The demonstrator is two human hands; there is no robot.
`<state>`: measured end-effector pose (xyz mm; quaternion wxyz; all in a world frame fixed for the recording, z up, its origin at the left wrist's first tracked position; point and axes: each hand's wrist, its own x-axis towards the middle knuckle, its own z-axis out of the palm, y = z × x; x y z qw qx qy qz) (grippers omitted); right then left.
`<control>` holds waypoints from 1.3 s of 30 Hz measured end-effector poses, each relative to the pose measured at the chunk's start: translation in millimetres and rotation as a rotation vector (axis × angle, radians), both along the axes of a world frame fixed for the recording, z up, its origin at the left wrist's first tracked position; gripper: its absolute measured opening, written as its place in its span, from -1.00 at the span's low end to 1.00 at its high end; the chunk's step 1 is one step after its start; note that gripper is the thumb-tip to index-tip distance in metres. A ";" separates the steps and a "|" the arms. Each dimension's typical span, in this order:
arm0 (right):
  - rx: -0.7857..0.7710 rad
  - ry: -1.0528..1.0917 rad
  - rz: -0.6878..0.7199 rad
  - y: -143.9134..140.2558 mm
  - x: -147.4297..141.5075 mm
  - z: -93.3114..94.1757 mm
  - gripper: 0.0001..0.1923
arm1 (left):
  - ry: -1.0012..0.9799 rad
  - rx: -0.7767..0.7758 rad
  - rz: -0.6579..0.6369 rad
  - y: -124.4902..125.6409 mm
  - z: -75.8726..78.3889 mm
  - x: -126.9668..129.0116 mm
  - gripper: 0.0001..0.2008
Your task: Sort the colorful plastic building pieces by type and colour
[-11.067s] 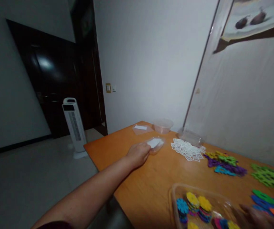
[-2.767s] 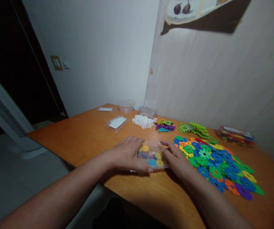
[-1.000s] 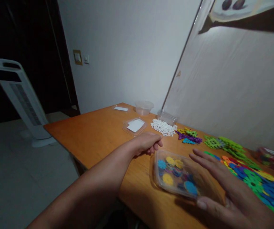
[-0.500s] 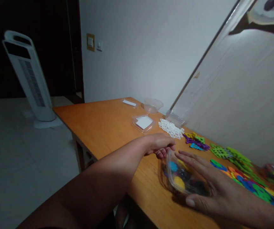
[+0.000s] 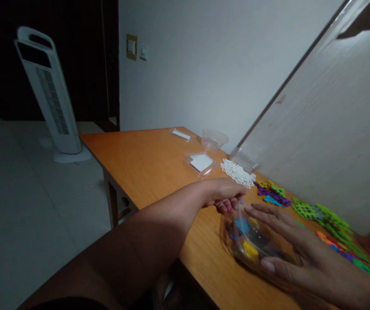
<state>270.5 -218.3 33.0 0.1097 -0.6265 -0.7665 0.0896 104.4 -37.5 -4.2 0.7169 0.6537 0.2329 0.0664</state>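
Observation:
A clear plastic container [image 5: 225,241] with blue, yellow and dark pieces inside stands near the table's front edge. Its clear lid [image 5: 240,211] lies over the top and looks slightly tilted; whether it is seated cannot be told. My left hand [image 5: 228,196] has its fingers curled around the lid's far left corner, with the fingertips partly hidden. Stretched across the lid's right side is my right hand [image 5: 296,241], fingers extended and thumb spread apart, resting on the plastic.
White openwork pieces [image 5: 238,173], purple and yellow pieces [image 5: 272,191] and green pieces [image 5: 307,209] lie along the wall. Farther back are a clear bowl [image 5: 214,140] and a clear lid with white paper [image 5: 201,162]. A tower fan [image 5: 54,99] stands on the floor.
The view has shifted, so the scene sits slightly farther right. Both hands remain at the lid; the right-hand fingers still lie spread on it.

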 end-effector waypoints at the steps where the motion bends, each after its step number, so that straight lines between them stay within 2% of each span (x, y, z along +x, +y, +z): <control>1: -0.007 -0.005 0.004 0.2 -2.9 0.6 -0.23 | 0.003 0.004 -0.003 0.2 0.0 -0.2 -0.86; 5: -0.005 -0.026 0.008 -1.0 -8.8 1.4 -0.23 | 0.015 0.018 -0.008 0.3 0.5 -0.7 -0.85; 16: -0.013 -0.024 -0.013 -11.2 -1.2 -0.7 -0.21 | 0.047 0.031 -0.031 -1.9 4.7 -3.0 -0.86; 25: -0.094 -0.067 0.028 -10.9 -6.1 1.0 -0.20 | 0.028 0.057 -0.058 -2.3 4.8 -5.3 -0.83; 30: -0.030 -0.128 0.098 -10.1 -6.6 -0.3 -0.17 | 0.034 0.058 -0.061 -2.1 6.6 -7.3 -0.80; 39: 0.041 -0.191 0.144 -8.8 -4.7 -4.2 -0.18 | 0.027 0.012 -0.095 3.4 5.8 -7.8 -0.93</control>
